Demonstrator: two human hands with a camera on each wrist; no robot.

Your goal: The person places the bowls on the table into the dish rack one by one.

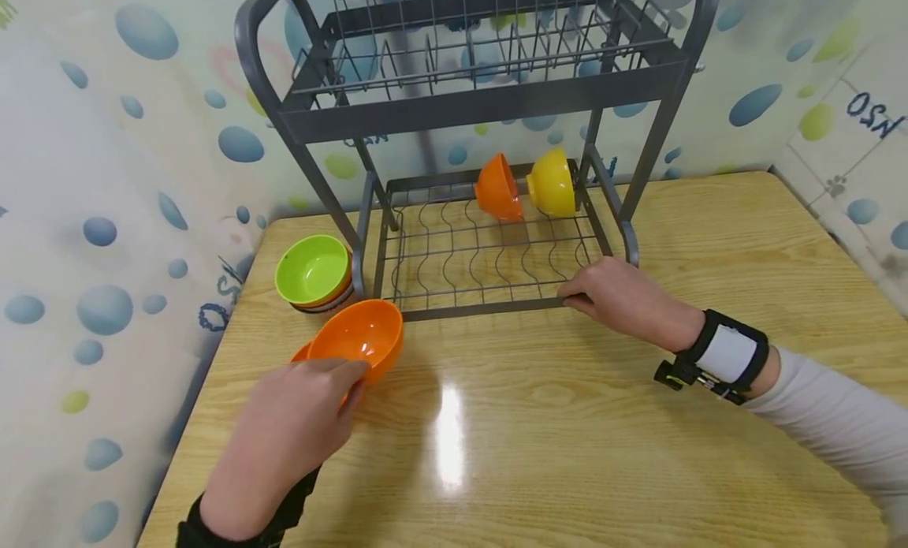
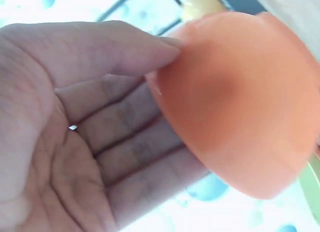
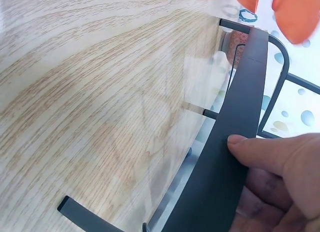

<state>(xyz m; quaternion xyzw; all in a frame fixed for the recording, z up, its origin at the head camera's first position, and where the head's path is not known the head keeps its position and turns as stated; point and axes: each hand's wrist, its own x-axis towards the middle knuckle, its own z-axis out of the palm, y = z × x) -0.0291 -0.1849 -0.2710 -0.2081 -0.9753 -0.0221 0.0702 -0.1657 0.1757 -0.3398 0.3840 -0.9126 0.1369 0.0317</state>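
Note:
My left hand [image 1: 294, 422] pinches an orange bowl [image 1: 362, 335] by its rim, thumb on one side and fingers on the other. The bowl is tilted, its opening facing up and right, just off the front left corner of the dish rack [image 1: 489, 305]. In the left wrist view, the thumb lies on the smooth orange bowl [image 2: 250, 106]. My right hand [image 1: 617, 300] holds the rack's lower front rail near its right corner. The right wrist view has the thumb on the dark rail [image 3: 225, 157] and the other fingers behind it.
Another orange bowl [image 1: 499, 189] and a yellow bowl [image 1: 553, 184] stand on edge at the back right of the lower rack. A stack of bowls with a green bowl [image 1: 312, 270] on top sits left of the rack. The upper wire tier [image 1: 482, 98] overhangs the lower one.

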